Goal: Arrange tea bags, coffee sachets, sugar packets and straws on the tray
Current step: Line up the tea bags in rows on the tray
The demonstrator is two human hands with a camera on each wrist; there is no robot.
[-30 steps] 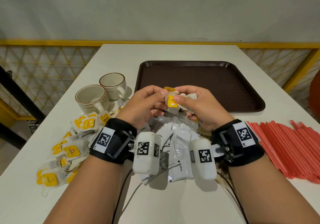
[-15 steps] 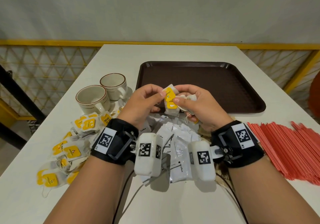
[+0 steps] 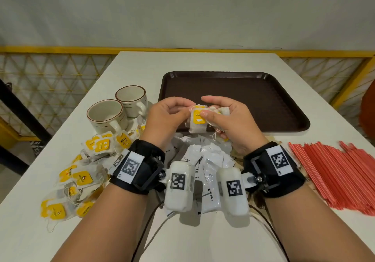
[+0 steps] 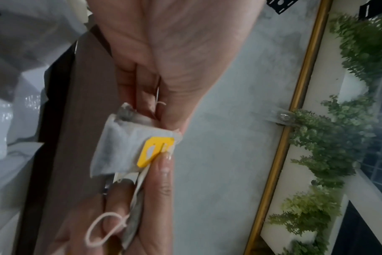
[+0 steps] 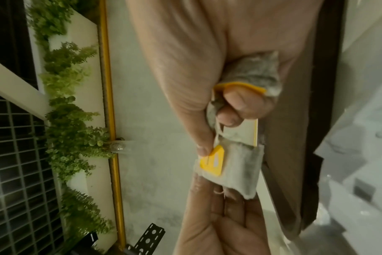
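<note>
Both hands meet above the near edge of the brown tray (image 3: 253, 97). My left hand (image 3: 182, 111) pinches the top corner of a tea bag (image 3: 197, 126) with a yellow tag; the pinch shows in the left wrist view (image 4: 161, 119). My right hand (image 3: 209, 109) presses its thumb on that tag and keeps a bunch of further tea bags (image 5: 251, 74) curled in its fingers. Loose tea bags (image 3: 81, 176) lie at the left, coffee sachets (image 3: 209, 160) under my wrists, red straws (image 3: 334, 176) at the right. No sugar packets can be made out.
Two cream cups (image 3: 107, 115) (image 3: 132, 99) stand left of the tray, behind the tea bags. Nothing lies on the tray. A yellow railing (image 3: 60, 49) runs behind the white table (image 3: 203, 62), whose edges are close on both sides.
The tea bag between my hands has been drawn out and now hangs flat with its yellow tag facing me. Both hands have shifted slightly forward over the tray's edge.
</note>
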